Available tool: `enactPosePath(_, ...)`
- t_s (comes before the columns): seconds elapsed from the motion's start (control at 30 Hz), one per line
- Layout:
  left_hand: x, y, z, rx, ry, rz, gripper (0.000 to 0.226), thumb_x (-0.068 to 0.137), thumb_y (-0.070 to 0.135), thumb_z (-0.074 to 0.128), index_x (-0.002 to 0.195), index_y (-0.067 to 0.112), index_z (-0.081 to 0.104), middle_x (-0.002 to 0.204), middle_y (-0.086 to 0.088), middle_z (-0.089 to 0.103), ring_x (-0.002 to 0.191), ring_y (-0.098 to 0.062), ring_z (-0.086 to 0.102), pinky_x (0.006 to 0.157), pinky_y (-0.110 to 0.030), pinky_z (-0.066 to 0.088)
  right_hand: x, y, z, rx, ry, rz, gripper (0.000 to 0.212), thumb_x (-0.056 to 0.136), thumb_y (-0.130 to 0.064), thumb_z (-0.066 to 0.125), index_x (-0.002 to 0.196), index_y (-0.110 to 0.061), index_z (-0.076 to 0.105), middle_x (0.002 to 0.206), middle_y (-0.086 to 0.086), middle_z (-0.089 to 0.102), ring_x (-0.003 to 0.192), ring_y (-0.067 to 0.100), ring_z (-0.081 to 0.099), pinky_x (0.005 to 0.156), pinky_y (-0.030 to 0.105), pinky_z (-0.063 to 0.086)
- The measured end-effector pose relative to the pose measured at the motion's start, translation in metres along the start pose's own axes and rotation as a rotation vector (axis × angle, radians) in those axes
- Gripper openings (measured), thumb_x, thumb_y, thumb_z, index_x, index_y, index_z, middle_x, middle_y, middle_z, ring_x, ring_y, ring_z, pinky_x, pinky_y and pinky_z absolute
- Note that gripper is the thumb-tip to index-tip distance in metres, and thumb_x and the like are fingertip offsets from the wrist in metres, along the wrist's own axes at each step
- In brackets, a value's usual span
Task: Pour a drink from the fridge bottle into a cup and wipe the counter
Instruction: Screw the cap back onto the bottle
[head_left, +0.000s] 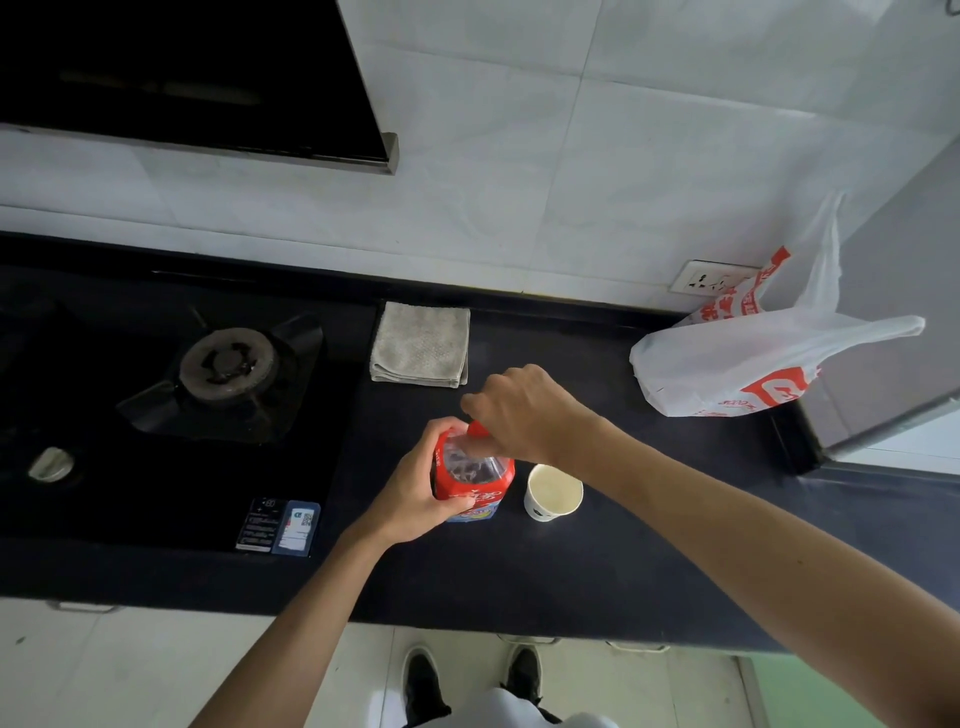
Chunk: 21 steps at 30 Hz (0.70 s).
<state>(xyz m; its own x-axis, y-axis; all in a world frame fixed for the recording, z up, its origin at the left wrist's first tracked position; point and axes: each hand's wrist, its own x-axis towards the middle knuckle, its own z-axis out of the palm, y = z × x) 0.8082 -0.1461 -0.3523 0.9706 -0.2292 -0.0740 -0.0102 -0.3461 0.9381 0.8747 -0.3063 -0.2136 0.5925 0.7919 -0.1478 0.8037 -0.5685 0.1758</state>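
Note:
A clear bottle (475, 475) with a red label stands upright on the black counter (571, 571). My left hand (415, 493) grips its body from the left. My right hand (519, 410) comes from above and curls its fingers round the red cap (478, 431) on the bottle's neck. A white paper cup (553, 492) stands open and upright just right of the bottle, under my right wrist. A folded grey cloth (421, 344) lies flat at the back of the counter, behind the bottle.
A black gas hob (171, 405) with a round burner fills the counter's left part. A white and red plastic bag (753, 358) sits at the back right by a wall socket (709, 278). A grey appliance side (904, 312) borders the right end.

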Motion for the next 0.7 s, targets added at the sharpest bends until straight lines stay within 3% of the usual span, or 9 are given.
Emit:
enactPosePath(0.07,0.000,-0.001,0.000,-0.014,-0.005,-0.013,0.084,0.073,0.010,0.082,0.131,0.047,0.034,0.128,0.012,0.054,0.121,-0.007,0.058,0.093,-0.028,0.056,0.006,-0.002,-0.003,-0.013,-0.029,0.047,0.061,0.098,-0.062,0.037,0.100,-0.009,0.066,0.070,0.002,0.049,0.064,0.020,0.053,0.061,0.030,0.046)
enactPosePath(0.17,-0.001,0.000,0.000,-0.022,-0.010,-0.021,0.083,0.074,0.011,0.082,0.132,0.048,0.034,0.128,0.012,0.056,0.120,-0.005,0.059,0.095,-0.033,0.056,0.009,0.000,-0.007,-0.002,-0.056,0.121,0.075,0.093,-0.071,0.027,0.089,-0.007,0.066,0.062,-0.001,0.047,0.057,0.017,0.054,0.059,0.028,0.048)
enactPosePath(0.23,-0.002,0.000,0.001,-0.016,-0.007,-0.012,0.082,0.075,0.012,0.082,0.132,0.046,0.035,0.128,0.012,0.057,0.120,-0.006,0.059,0.096,-0.035,0.056,0.007,0.004,-0.009,0.011,-0.026,0.140,0.077,0.091,-0.075,0.026,0.096,-0.008,0.064,0.061,-0.002,0.048,0.057,0.018,0.055,0.058,0.029,0.048)
enactPosePath(0.33,-0.002,-0.001,0.000,-0.011,-0.003,0.002,0.083,0.073,0.013,0.081,0.135,0.043,0.035,0.132,0.010,0.053,0.123,-0.010,0.057,0.097,-0.038,0.056,0.001,0.014,-0.011,0.175,-0.006,-0.026,0.058,0.093,-0.061,0.051,0.133,-0.020,0.049,0.099,0.001,0.063,0.085,0.021,0.064,0.071,0.031,0.052)
enactPosePath(0.4,-0.002,-0.002,0.000,-0.011,-0.001,0.010,0.083,0.073,0.013,0.081,0.135,0.042,0.035,0.132,0.010,0.053,0.124,-0.011,0.057,0.097,-0.039,0.056,-0.002,0.017,-0.013,0.206,-0.060,-0.145,0.052,0.094,-0.044,0.061,0.140,-0.025,0.044,0.117,0.002,0.059,0.100,0.021,0.062,0.078,0.032,0.053)
enactPosePath(0.53,-0.002,-0.002,0.001,-0.013,0.001,0.007,0.084,0.074,0.012,0.082,0.134,0.048,0.034,0.129,0.016,0.054,0.122,-0.008,0.058,0.097,-0.038,0.056,-0.004,0.010,-0.010,0.144,-0.080,-0.151,0.040,0.097,-0.029,0.061,0.133,-0.017,0.051,0.112,0.005,0.066,0.098,0.024,0.066,0.076,0.031,0.054)
enactPosePath(0.63,-0.001,-0.002,0.001,-0.014,0.005,0.016,0.083,0.075,0.011,0.082,0.133,0.048,0.035,0.128,0.020,0.053,0.123,-0.008,0.057,0.096,-0.036,0.056,-0.004,0.008,-0.010,0.091,-0.076,-0.100,0.044,0.098,-0.044,0.055,0.126,-0.011,0.057,0.105,0.006,0.070,0.085,0.022,0.067,0.066,0.024,0.045)
enactPosePath(0.7,-0.001,-0.003,0.002,-0.016,0.001,0.015,0.083,0.076,0.012,0.082,0.135,0.046,0.035,0.130,0.018,0.052,0.124,-0.008,0.056,0.096,-0.035,0.056,-0.003,0.006,-0.010,0.036,-0.086,-0.057,0.052,0.098,-0.056,0.046,0.112,-0.008,0.062,0.088,0.005,0.066,0.073,0.021,0.063,0.062,0.026,0.043)
